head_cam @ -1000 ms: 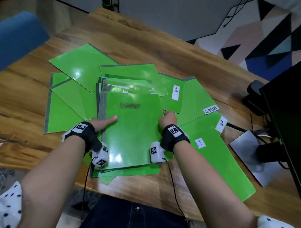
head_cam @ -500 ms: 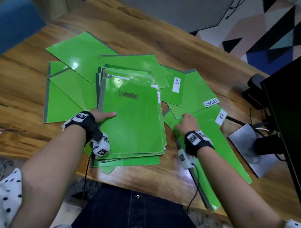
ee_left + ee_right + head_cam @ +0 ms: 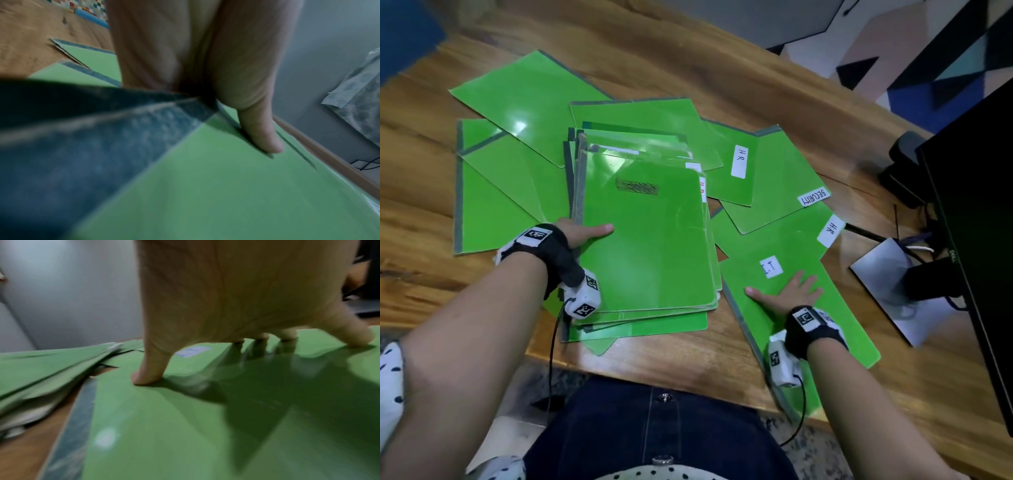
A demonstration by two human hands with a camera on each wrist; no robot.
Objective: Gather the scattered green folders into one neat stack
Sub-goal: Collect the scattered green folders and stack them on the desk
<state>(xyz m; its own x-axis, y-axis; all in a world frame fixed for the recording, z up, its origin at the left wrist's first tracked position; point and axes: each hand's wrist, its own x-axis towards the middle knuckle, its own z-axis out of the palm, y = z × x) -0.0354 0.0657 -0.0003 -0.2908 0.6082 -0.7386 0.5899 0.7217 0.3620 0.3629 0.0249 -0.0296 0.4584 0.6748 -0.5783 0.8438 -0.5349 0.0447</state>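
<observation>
The right hand has left the stack and now lies flat, fingers spread, on the I.T. folder at 4 o'clock, likely to slide it over next. A second ago it gripped the stack's right edge. The left hand still pinches the stack's left edge, thumb on top. Other folders fan out from 9 to 2 o'clock.

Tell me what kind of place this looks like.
Probably an office desk: a wooden table strewn with green folders labelled HR, Security and IT, beside a computer monitor.
</observation>
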